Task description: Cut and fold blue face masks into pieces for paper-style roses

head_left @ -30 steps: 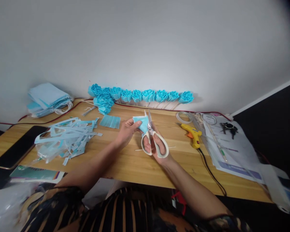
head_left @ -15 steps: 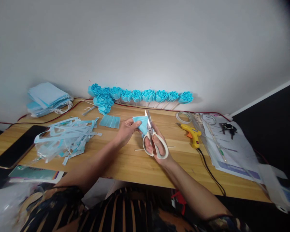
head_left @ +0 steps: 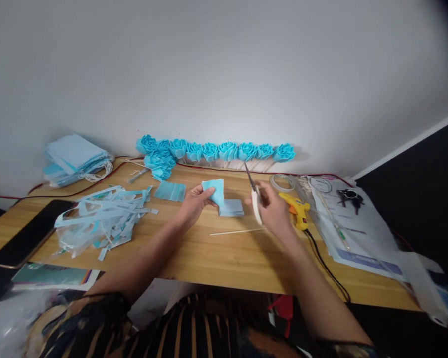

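My left hand (head_left: 194, 205) pinches a small light-blue piece of mask fabric (head_left: 215, 190) above the wooden table (head_left: 216, 253). A second cut blue piece (head_left: 231, 207) lies flat on the table just right of it. My right hand (head_left: 272, 211) grips white-handled scissors (head_left: 254, 195), blades pointing up and back, to the right of both pieces and close to the yellow glue gun (head_left: 297, 207). A thin wooden stick (head_left: 236, 231) lies in front of my hands.
A row of blue fabric roses (head_left: 216, 150) lines the wall. A pile of cut mask strips (head_left: 100, 219), a pleated blue piece (head_left: 169, 191), stacked face masks (head_left: 74, 158) and a phone (head_left: 30, 232) sit left. Tape roll (head_left: 282, 182), papers (head_left: 354, 223) and keys (head_left: 351, 197) lie right.
The scissors have come away from the blue fabric and moved right with my right hand. A cut-off piece now lies on the table; my left hand keeps the other part.
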Motion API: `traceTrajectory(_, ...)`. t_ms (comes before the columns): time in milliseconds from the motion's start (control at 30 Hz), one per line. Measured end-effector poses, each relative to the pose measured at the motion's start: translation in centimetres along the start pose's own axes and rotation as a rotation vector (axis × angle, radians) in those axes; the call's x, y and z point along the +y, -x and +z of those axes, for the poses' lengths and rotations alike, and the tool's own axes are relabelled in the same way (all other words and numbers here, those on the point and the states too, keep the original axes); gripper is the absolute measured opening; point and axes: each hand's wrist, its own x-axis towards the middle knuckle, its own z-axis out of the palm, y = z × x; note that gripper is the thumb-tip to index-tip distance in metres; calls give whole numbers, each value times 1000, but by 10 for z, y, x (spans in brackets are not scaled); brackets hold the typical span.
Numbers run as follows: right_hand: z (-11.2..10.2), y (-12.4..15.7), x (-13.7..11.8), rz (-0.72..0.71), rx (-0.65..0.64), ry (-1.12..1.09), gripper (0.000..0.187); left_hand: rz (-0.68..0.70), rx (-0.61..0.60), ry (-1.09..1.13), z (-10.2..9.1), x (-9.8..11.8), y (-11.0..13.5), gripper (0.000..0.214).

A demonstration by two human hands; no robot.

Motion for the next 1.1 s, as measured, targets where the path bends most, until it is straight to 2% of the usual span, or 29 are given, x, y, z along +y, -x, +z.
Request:
traceTrajectory(67, -31, -14, 20, -61, -37, 419, 41, 0, -1, 7, 1, 1, 0, 42)
traceTrajectory(167, -67, -25, 51, -102, -202, 801, 39, 0, -1, 13, 2, 1, 1, 43)
traceTrajectory(233, -79, -26, 59, -68, -329, 952, 41, -3, -1, 13, 2, 0, 1, 43)
traceTrajectory(267, -81, -25, 57, -45, -351, 1003, 43, -4, -3, 11, 3, 0, 1, 43)
traceTrajectory(333, -77, -22, 41, -56, -262, 1042, 44, -6, -7, 0, 3, -1, 2, 44)
traceTrajectory(400, -61, -19, 16, -121, -137, 911, 40, -7, -20, -27, 5, -1, 4, 44)
traceTrajectory(433, -49, -18, 4, -142, -120, 773, 39, -8, -29, -45, 5, -1, 5, 43)
traceTrajectory(533, -8, -18, -20, -91, -269, 312, 38, -10, -61, -90, 7, 0, 8, 42)
traceTrajectory(633, 27, -20, -20, -61, -236, 163, 31, -29, -82, -104, 8, -1, 9, 42)
traceTrajectory(700, 40, -22, -12, -30, -171, 121, 33, -39, -88, -114, 7, -2, 8, 43)
traceTrajectory(800, 45, -24, 4, 13, -149, 3, 35, -69, -100, -132, 5, -3, 7, 49)
traceTrajectory(933, 40, -25, 21, 53, -124, -73, 36, -121, -113, -172, 3, -4, 5, 53)
traceTrajectory(1033, 35, -24, 28, 40, 47, -55, 38, -105, -75, -235, 1, -4, 4, 51)
traceTrajectory(1100, 31, -22, 27, -58, 178, -29, 33, -102, -60, -285, 0, -3, 3, 48)
